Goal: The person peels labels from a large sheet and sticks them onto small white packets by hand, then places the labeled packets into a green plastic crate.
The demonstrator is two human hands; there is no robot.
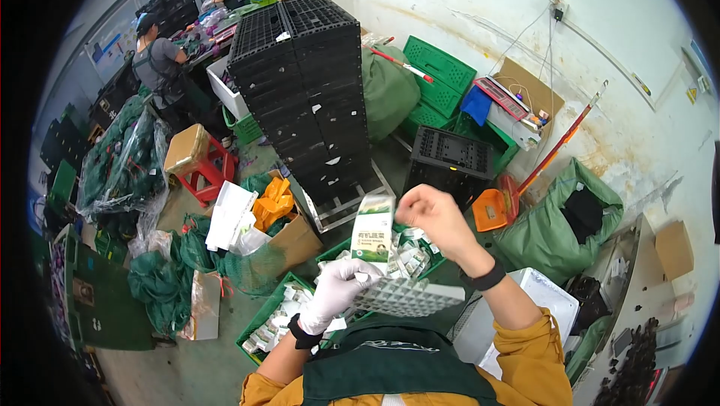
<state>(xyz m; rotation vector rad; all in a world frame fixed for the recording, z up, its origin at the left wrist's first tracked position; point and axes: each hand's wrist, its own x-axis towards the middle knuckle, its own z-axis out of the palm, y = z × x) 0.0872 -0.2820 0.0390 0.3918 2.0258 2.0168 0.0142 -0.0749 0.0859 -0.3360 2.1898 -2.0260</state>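
Note:
My left hand (339, 295), in a white glove, is closed with its fingertips at the lower end of a green and white printed packet (373, 239), which stands upright in front of me. Just under it is a pale grey sheet with a ridged, cell-like pattern (412, 298), close to the same hand. My bare right hand (436, 218) is raised at the packet's upper right edge, fingers curled in a pinch; what they hold, if anything, cannot be made out. Below both hands, green crates (289, 286) contain many small white and green packets (411, 257).
A tall stack of black crates (300, 98) stands ahead. To the left are a cardboard box (301, 241), green netting (161, 286) and a red stool (212, 181). A green sack (559, 230) and an orange dustpan (491, 209) lie right. Two people (161, 65) work far left.

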